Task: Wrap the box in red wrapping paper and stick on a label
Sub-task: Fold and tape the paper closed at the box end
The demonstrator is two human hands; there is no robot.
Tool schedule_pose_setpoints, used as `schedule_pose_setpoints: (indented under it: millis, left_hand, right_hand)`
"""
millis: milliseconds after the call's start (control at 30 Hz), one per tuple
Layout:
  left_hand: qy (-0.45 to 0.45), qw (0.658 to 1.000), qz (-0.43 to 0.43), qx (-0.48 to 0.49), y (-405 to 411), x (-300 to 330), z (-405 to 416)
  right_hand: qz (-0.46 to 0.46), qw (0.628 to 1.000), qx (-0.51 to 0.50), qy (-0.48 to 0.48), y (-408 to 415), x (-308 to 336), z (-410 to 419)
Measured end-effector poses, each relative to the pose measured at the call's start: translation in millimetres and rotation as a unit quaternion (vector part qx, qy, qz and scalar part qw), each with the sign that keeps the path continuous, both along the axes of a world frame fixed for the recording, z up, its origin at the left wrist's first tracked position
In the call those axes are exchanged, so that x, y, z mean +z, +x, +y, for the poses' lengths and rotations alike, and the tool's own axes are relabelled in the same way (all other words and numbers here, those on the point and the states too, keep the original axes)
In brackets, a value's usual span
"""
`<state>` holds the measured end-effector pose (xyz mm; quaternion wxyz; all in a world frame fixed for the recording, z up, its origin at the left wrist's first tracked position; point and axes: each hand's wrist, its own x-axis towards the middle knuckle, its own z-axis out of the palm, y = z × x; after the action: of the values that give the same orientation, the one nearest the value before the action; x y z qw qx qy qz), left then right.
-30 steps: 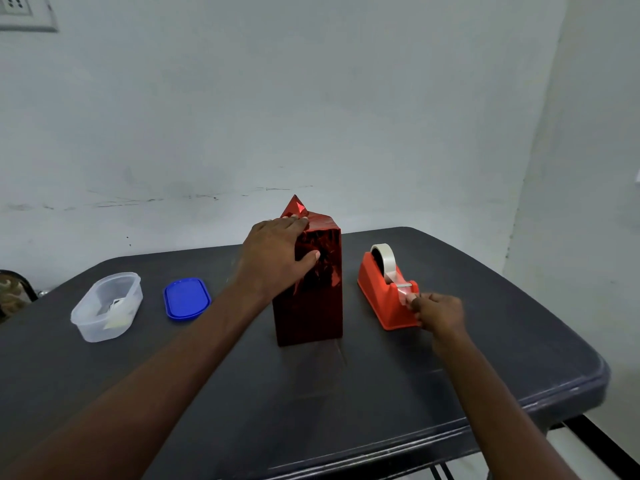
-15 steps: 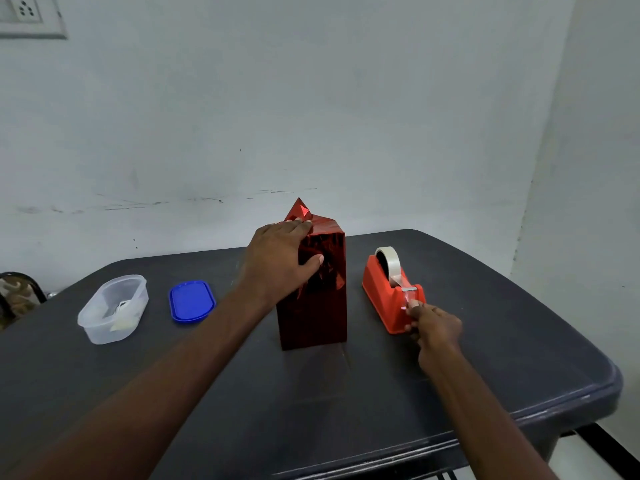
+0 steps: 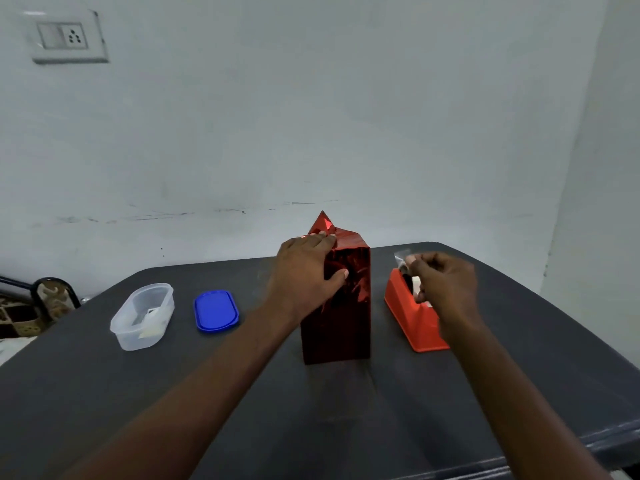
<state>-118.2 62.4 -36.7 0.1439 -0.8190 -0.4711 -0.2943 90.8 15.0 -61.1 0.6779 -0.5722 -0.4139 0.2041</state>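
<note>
A tall box wrapped in shiny red paper [image 3: 341, 306] stands upright in the middle of the dark grey table [image 3: 346, 427]. A pointed flap of the red paper [image 3: 322, 223] sticks up at the top of the box, at 12 o'clock.

The left hand [image 3: 304, 271] rests on the box's upper left part. Its fingers lie flat over the top edge and its thumb presses on the front face. The fingers are straight, not curled.

The orange plastic tape holder [image 3: 408, 317] sits at 3 o'clock from the box, just beside it but not touching. The right hand [image 3: 446, 282] is above the tape holder. Its fingers are curled, and the fingertips pinch a small piece of clear sticky tape [image 3: 401, 256] that is lifted up above the holder.

At 9 o'clock from the box lies a flat blue oval plastic lid [image 3: 216, 310]. Farther out at 9 o'clock is a clear plastic tub [image 3: 142, 316] with some small white bits inside. I cannot tell what they are.

At 10 o'clock, high on the pale wall, there is a white switch and socket plate [image 3: 65, 36]. At the far left edge, part of a dark chair with a patterned cushion [image 3: 38, 303] shows.
</note>
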Motion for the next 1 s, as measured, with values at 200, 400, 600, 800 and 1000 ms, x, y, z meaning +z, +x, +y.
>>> schedule_pose_setpoints:
  millis: [200, 400, 600, 800, 1000]
  left_hand:
    - [0.004, 1.000, -0.010, -0.009, -1.0, -0.7, -4.4]
    - [0.005, 1.000, -0.015, -0.010, -5.0, 2.3, -1.8]
    - [0.011, 1.000, -0.019, -0.013, -5.0, 2.7, -0.4]
    - [0.018, 1.000, -0.015, -0.012, -6.7, 1.9, 1.8]
    - [0.010, 1.000, -0.007, -0.010, -6.4, 4.3, 1.6]
  right_hand:
    - [-0.155, 0.984, 0.087, 0.002, -19.5, 63.5, 14.9]
    - [-0.303, 0.945, 0.093, -0.080, -40.5, 90.5, 49.6]
    - [-0.365, 0.918, 0.080, -0.131, -50.3, 90.0, 71.7]
    - [-0.413, 0.896, 0.045, -0.158, -55.9, 84.9, 80.9]
    - [-0.405, 0.894, 0.018, -0.191, -44.3, 77.1, 84.3]
